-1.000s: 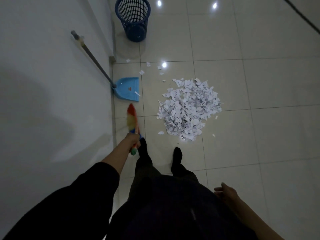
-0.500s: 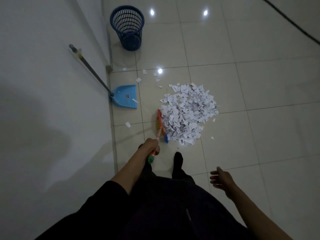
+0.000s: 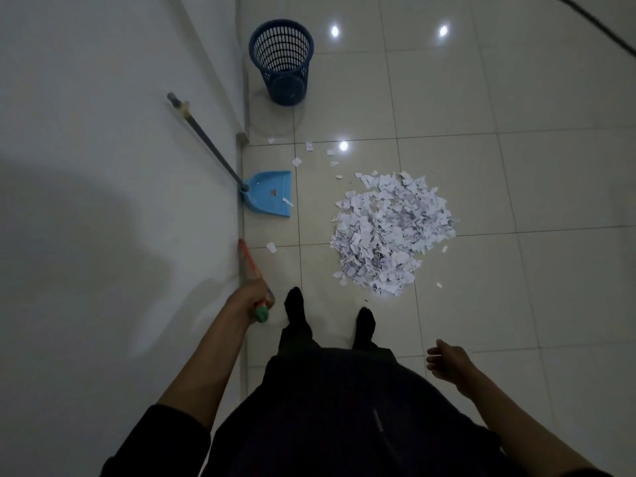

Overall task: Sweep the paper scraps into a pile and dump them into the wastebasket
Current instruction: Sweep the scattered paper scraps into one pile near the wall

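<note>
I see the scrap pile [image 3: 392, 232] heaped on the floor tiles [image 3: 516, 166], the wastebasket [image 3: 281, 60] beyond it by the wall [image 3: 103, 166]. My left hand [image 3: 253, 294] grips the broom [image 3: 251, 266]; my right hand [image 3: 447, 364] hangs loosely curled, holding nothing.

Blue wastebasket [image 3: 281, 60], white paper scraps [image 3: 389, 232]

No text can be read; marks on the paper scraps [image 3: 389, 232] are too small.
</note>
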`<state>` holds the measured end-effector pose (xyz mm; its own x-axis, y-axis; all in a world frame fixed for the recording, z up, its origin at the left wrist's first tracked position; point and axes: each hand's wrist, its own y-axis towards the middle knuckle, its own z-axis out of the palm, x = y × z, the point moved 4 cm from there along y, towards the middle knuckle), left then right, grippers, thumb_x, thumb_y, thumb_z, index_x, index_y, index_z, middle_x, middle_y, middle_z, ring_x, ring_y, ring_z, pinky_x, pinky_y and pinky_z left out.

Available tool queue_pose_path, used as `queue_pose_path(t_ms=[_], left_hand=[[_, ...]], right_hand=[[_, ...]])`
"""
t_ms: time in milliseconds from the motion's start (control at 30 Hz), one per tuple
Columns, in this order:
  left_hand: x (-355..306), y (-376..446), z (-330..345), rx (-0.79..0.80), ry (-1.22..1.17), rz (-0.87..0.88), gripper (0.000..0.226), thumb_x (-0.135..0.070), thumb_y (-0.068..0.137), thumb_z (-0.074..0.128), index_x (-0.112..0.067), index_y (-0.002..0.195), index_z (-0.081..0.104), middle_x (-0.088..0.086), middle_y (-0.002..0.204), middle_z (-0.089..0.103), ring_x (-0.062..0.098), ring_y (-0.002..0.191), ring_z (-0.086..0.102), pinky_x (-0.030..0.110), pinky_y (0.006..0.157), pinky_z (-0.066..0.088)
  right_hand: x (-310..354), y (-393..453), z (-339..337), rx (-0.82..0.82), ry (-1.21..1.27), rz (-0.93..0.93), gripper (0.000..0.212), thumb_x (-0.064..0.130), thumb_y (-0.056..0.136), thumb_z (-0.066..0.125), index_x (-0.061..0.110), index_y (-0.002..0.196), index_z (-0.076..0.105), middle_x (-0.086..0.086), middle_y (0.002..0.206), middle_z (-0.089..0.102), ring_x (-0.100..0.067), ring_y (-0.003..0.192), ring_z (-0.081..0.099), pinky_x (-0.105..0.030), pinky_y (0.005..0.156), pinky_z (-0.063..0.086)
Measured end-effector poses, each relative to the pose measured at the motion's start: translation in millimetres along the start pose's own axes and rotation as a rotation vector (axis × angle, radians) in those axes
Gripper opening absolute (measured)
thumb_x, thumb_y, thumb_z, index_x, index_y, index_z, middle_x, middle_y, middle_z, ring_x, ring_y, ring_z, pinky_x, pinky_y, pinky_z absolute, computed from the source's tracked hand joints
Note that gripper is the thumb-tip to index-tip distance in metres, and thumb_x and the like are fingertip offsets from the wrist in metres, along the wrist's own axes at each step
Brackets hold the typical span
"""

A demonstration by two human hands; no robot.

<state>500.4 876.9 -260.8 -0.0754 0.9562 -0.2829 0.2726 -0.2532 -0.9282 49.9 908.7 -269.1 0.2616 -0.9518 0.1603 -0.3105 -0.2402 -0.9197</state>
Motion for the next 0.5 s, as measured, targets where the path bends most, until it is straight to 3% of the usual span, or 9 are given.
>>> queue_pose_path(t_ms=[100,167,267,367,500], left_hand=[[-4,6,-11,-0.040,-0.059,0.006,0.018,0.000,0.097,0.036,0.005,0.095,0.053,0.006,0.062,0.043,0.010,0.037,0.045,0.011,0.032,0.034],[-8,9,-13,-0.035,-0.060,0.001,0.022,-0.005,0.100,0.036,0.000,0.085,0.051,0.007,0.064,0.047,0.010,0.043,0.050,0.012,0.035,0.040],[-16,13,-5,0.019,-0.108,0.002,0.029,0.004,0.099,0.029,0.000,0.093,0.057,0.014,0.074,0.064,0.013,0.060,0.067,0.012,0.057,0.052],[-28,18,3,0.031,0.029,-0.007,0.028,-0.001,0.096,0.042,-0.007,0.069,0.048,0.006,0.066,0.048,0.014,0.052,0.046,0.022,0.052,0.038],[-31,61,15,0.119,0.107,-0.061,0.024,0.011,0.087,0.045,-0.007,0.072,0.045,0.010,0.074,0.047,0.020,0.056,0.041,0.020,0.035,0.037]], right_hand=[[15,0,-3,-0.013,0.020,-0.031,0.039,0.026,0.104,0.040,-0.007,0.108,0.060,-0.019,0.085,0.063,-0.028,0.073,0.061,-0.034,0.062,0.050],[24,-1,-2,-0.015,0.033,-0.052,0.039,0.027,0.104,0.040,-0.006,0.108,0.060,-0.019,0.086,0.064,-0.027,0.073,0.061,-0.034,0.063,0.051],[31,-5,-1,-0.019,0.054,-0.072,0.040,0.029,0.104,0.039,-0.004,0.107,0.061,-0.019,0.089,0.064,-0.027,0.074,0.061,-0.034,0.062,0.050],[28,-12,2,-0.034,0.068,-0.077,0.040,0.029,0.104,0.038,-0.003,0.105,0.061,-0.020,0.089,0.064,-0.028,0.075,0.061,-0.034,0.064,0.051],[7,-22,3,-0.057,0.094,-0.038,0.040,0.029,0.104,0.038,-0.002,0.102,0.062,-0.020,0.089,0.064,-0.028,0.075,0.062,-0.034,0.064,0.051]])
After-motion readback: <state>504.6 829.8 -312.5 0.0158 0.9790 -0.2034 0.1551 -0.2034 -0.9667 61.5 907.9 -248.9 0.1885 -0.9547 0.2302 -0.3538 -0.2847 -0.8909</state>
